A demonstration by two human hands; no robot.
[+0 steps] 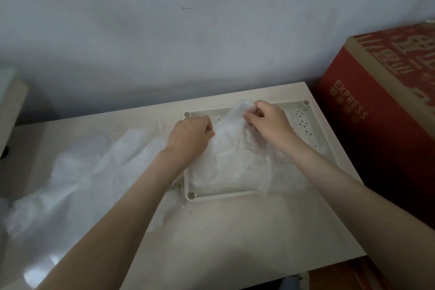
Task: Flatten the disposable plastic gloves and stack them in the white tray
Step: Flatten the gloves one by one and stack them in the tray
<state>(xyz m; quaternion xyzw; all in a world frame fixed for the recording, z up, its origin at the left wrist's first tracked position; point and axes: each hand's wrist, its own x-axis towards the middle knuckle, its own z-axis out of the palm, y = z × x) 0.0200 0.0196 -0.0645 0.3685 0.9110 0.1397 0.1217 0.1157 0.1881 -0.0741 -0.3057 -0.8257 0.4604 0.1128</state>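
A white perforated tray (pixel 313 125) lies on the right half of the pale table (pixel 223 226). A clear plastic glove (pixel 231 160) is spread over the tray, crumpled at its far end. My left hand (pixel 191 135) is closed on the glove's left edge over the tray. My right hand (pixel 268 122) pinches the bunched far end of the same glove, lifted a little above the tray. Other flattened gloves seem to lie under it in the tray; how many I cannot tell. A loose pile of clear gloves (pixel 77 176) covers the table's left part.
A red cardboard box (pixel 381 110) printed EXPRESS stands right against the table's right side. A grey wall (pixel 188 30) rises just behind the table. A pale wooden piece (pixel 11 110) juts in at the far left.
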